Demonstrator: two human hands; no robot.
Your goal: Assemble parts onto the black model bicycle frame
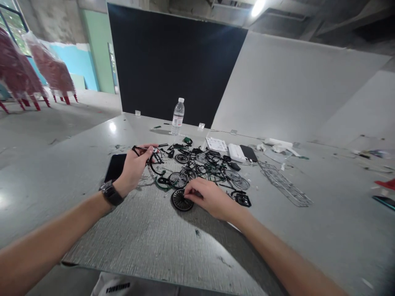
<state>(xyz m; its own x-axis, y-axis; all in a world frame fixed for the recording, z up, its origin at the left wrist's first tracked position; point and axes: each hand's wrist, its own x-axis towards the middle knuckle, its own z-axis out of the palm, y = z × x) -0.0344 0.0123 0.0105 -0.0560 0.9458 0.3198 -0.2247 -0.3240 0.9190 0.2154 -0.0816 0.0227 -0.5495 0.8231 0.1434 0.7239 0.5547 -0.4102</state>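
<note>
My left hand is closed on a black model bicycle frame, raised a little over the left side of the parts. Thumb and fingertips of my right hand pinch together at the right part of a small black spoked wheel near the front of the pile. Whether that wheel touches the table I cannot tell. Just behind it are more small spoked wheels and a heap of thin black and dark green bicycle parts. A black pedal-like piece lies right of my right hand.
A water bottle stands at the back of the grey table. Beside my left wrist lies a black phone. To the right are printed sheets, a white box-like item and an empty parts sprue. Panels rise behind.
</note>
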